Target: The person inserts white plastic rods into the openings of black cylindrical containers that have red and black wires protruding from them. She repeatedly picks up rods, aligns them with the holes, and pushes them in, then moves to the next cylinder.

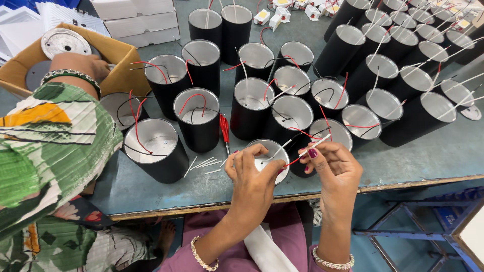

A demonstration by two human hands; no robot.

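A: What's in view?

B: Head cam, looking down. Left hand [252, 174] curls over the rim of a black cylinder housing [269, 160] w/ a silver inside, standing at the near edge of the grey table [403, 161]. Fingers are wrapped round the rim, grip closed on it.

A: And the other?

B: Right hand [333, 163] pinches a thin white sleeve [315, 145] on a red wire [292, 162] that runs into that housing. Thumb and forefinger closed tight on the sleeve.

A: Anything around them?

B: Many more black housings [249, 108] crowd the table, red and black leads sticking out. Red-handled tool [224, 128] lies just left, cut white sleeve bits [204, 163] beside it. Another person's hand [80, 65] reaches into a cardboard box [118, 55] at far left.

A: Risks?

B: Probably the housing tips off the edge, since it sits so near it & the wire is being tugged. Sleeve could slip from the pinch, or loose leads nearby may snag, given the crowding.
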